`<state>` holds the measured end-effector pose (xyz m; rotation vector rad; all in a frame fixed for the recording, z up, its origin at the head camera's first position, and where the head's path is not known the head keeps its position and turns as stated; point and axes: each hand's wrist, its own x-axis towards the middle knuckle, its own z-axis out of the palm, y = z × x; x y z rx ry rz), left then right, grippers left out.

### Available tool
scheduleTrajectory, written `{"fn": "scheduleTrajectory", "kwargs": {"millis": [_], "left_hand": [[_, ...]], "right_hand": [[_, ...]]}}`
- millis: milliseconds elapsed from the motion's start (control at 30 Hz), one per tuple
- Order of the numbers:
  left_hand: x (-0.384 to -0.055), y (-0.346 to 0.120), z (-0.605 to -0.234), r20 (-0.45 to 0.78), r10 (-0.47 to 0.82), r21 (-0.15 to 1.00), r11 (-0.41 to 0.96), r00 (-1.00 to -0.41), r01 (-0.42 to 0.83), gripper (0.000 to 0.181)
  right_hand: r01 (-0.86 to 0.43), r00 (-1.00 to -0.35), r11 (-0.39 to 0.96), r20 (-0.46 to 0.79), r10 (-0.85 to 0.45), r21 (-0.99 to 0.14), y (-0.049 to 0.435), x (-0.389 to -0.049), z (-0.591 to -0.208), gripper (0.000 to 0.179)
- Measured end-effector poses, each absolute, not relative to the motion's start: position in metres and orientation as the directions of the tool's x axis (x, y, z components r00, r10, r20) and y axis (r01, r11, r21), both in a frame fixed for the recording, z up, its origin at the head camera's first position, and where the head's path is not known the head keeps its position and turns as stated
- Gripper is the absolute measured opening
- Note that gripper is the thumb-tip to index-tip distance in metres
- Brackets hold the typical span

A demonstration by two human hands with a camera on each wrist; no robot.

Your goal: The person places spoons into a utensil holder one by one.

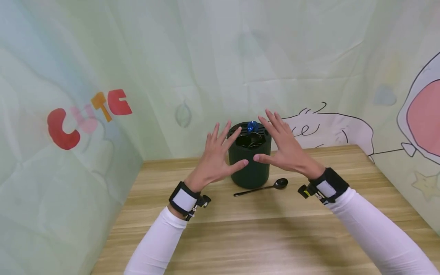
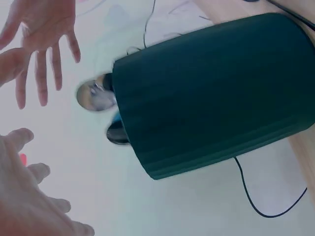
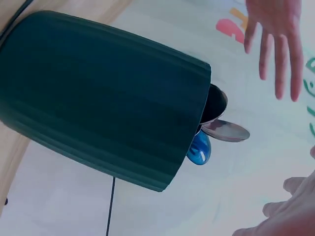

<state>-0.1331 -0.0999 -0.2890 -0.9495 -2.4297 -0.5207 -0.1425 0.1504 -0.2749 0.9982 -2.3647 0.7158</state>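
A dark green ribbed utensil holder (image 1: 249, 172) stands upright near the back of the table. Several spoon heads poke out of its top, among them a blue one (image 1: 252, 126) and dark ones (image 1: 255, 138). On the wood in front of it lies a black spoon (image 1: 281, 183), its bowl to the right. My left hand (image 1: 214, 160), fingers spread, is raised at the holder's left. At the right my right hand (image 1: 287, 147) is likewise spread. Neither holds anything; in both wrist views the hands appear apart from the holder (image 2: 211, 98).
The wooden table (image 1: 220, 236) meets a pale printed cloth (image 1: 213, 46) at the back and sides. Red and orange letters (image 1: 63, 129) mark the left cloth, and a drawn balloon (image 1: 426, 110) the right one. Each wrist wears a black band (image 1: 328, 185) with a small camera.
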Motion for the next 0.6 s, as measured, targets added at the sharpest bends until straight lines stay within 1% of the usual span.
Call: {"fn": "scheduleTrajectory", "kwargs": {"millis": [167, 267, 400, 500, 600], "left_hand": [[-0.109, -0.100, -0.303, 0.563, 0.565, 0.095, 0.680, -0.602, 0.727, 0.087], [-0.096, -0.102, -0.321, 0.537, 0.596, 0.072, 0.672, -0.596, 0.737, 0.090], [-0.085, -0.105, -0.350, 0.453, 0.622, 0.095, 0.678, -0.638, 0.729, 0.092], [-0.079, -0.105, -0.369, 0.379, 0.623, 0.132, 0.695, -0.684, 0.706, 0.091], [-0.077, -0.104, -0.385, 0.322, 0.626, 0.190, 0.692, -0.710, 0.696, 0.091]], "right_hand": [[-0.748, -0.590, 0.637, 0.623, -0.513, -0.184, 0.158, -0.126, -0.290, 0.106], [-0.745, -0.585, 0.650, 0.617, -0.526, -0.152, 0.161, -0.117, -0.307, 0.111], [-0.730, -0.610, 0.670, 0.570, -0.550, -0.135, 0.167, -0.107, -0.333, 0.114], [-0.717, -0.641, 0.683, 0.512, -0.572, -0.136, 0.172, -0.102, -0.354, 0.111], [-0.710, -0.666, 0.690, 0.454, -0.592, -0.141, 0.175, -0.099, -0.372, 0.105]]}}
